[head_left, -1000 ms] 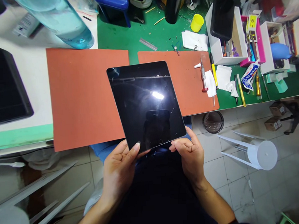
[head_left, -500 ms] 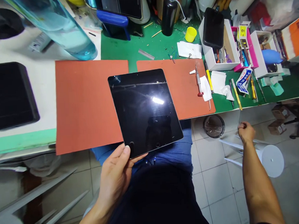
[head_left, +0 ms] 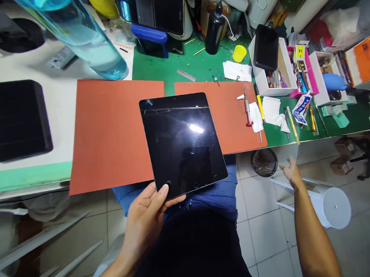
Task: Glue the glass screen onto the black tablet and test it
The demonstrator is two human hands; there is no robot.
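Observation:
My left hand (head_left: pixel 153 208) grips a black tablet (head_left: pixel 182 151) by its lower left corner, thumb on the glass and fingers underneath. The tablet is tilted, screen up, above my lap and the edge of the bench, and a lamp reflects in it. Off to the right, below the bench edge, my right hand (head_left: pixel 290 173) is slightly blurred, with thumb and fingers apart. Just above its fingertips is a faint, smeared clear strip (head_left: pixel 293 152). A round waste bin (head_left: pixel 253 164) stands on the floor left of that hand.
Two orange-brown mats (head_left: pixel 110 134) lie on the bench. A second tablet (head_left: pixel 19 120) rests at left, near a blue water bottle (head_left: pixel 106 53). At right are a screwdriver (head_left: pixel 248 110), other tools, tissues and a white tool box (head_left: pixel 281 91). A white stool (head_left: pixel 336 208) stands below.
My right hand has moved slightly left toward the bin, and its closed fingers have spread, letting go of the clear strip. My left hand still holds the tablet. The whole view has shifted slightly.

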